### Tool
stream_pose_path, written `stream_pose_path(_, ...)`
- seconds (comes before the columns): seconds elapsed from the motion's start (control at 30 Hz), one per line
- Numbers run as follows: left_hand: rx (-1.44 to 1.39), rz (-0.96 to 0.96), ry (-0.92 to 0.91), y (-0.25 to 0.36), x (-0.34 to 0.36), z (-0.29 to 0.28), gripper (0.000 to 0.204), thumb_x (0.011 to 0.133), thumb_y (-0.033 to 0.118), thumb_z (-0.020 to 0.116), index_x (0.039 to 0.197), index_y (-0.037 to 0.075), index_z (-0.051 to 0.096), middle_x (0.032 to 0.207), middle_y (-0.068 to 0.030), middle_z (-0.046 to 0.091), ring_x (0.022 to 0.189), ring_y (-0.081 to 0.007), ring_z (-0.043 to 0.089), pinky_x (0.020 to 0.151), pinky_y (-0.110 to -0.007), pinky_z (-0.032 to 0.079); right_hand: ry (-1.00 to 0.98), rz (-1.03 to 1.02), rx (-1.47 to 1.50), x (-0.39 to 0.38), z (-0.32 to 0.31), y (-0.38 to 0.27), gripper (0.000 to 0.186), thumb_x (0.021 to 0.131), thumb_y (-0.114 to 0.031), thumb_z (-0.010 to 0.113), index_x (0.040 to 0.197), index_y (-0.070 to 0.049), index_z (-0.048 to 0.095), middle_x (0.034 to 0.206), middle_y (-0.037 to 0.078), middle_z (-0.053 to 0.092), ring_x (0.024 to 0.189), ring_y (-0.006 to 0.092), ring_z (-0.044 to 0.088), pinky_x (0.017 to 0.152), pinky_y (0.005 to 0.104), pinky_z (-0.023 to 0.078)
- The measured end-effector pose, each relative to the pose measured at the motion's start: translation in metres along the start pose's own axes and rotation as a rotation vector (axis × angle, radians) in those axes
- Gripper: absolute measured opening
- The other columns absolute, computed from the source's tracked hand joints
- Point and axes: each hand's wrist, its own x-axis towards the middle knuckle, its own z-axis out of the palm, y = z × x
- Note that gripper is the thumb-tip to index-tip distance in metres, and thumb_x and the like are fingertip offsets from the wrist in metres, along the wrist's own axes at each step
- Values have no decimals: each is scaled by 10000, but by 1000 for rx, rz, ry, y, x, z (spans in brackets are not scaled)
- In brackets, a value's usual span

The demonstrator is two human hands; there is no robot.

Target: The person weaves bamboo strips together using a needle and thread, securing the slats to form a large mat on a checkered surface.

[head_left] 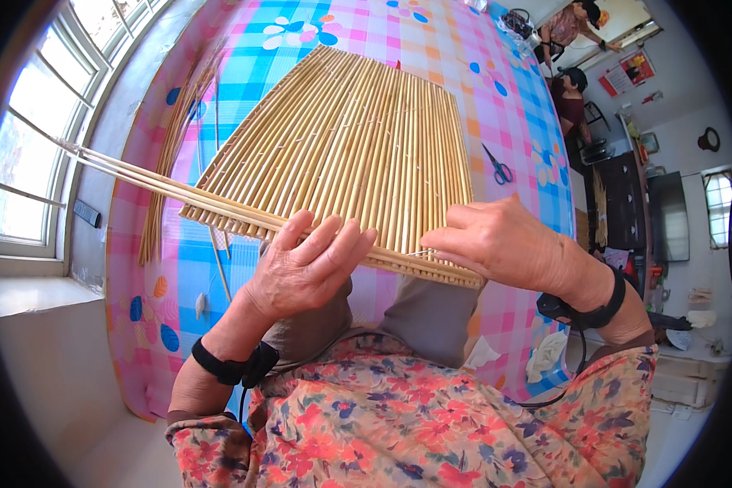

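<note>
A mat of straw-coloured stalks (358,146), laid side by side and stitched with short light threads, rests over my knees and the checked cloth. Along its near edge lie a few long stalks (150,183), which stick out far to the left. My left hand (313,264) closes over these stalks and the mat's near edge, fingers on top and thumb hidden. At the right end of that edge, my right hand (504,240) is closed, its fingertips pressed to the mat. A thin pale strand shows beside those fingertips; whether it is thread or a needle I cannot tell.
Loose thin stalks (164,175) lie on the checked cloth (398,28) at the left, by the window. Dark-handled scissors (500,171) lie right of the mat. A crumpled white piece (547,355) is near my right elbow. Two people (573,85) are at the far right.
</note>
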Motion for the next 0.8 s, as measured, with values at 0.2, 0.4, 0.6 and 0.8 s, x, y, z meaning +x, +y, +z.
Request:
stream_pose_path(0.2, 45, 14, 6, -2, 6, 0, 443, 800, 151, 665, 1231, 50, 639, 1085, -25, 515, 1049, -164, 572, 911, -426, 467, 11, -10, -153, -9, -11, 0, 59, 797, -114, 612, 843, -130, 579, 724, 52, 541, 695, 225, 643, 555, 342, 510)
stream_pose_path(0.4, -94, 37, -25, -7, 5, -4, 422, 785, 138, 668, 1186, 11, 641, 1060, -62, 558, 967, -188, 593, 874, -403, 481, -7, 2, -155, -7, -8, 2, 69, 793, -105, 614, 845, -130, 575, 716, 42, 541, 679, 209, 641, 543, 337, 520)
stream_pose_path(0.6, -372, -155, -81, -5, 20, -20, 371, 737, 168, 758, 1072, 35, 667, 1040, -59, 620, 970, -229, 610, 883, -398, 477, -5, 28, -147, -12, 1, -3, 71, 799, -101, 609, 856, -123, 575, 721, 36, 545, 683, 212, 645, 544, 339, 532)
stream_pose_path(0.8, -406, -161, -341, -22, 41, -32, 206, 760, 119, 705, 962, 95, 669, 959, -8, 613, 911, -208, 609, 801, -360, 460, 27, 14, -152, -9, 2, 3, 55, 805, -98, 596, 842, -116, 560, 711, 42, 540, 673, 224, 645, 524, 348, 527)
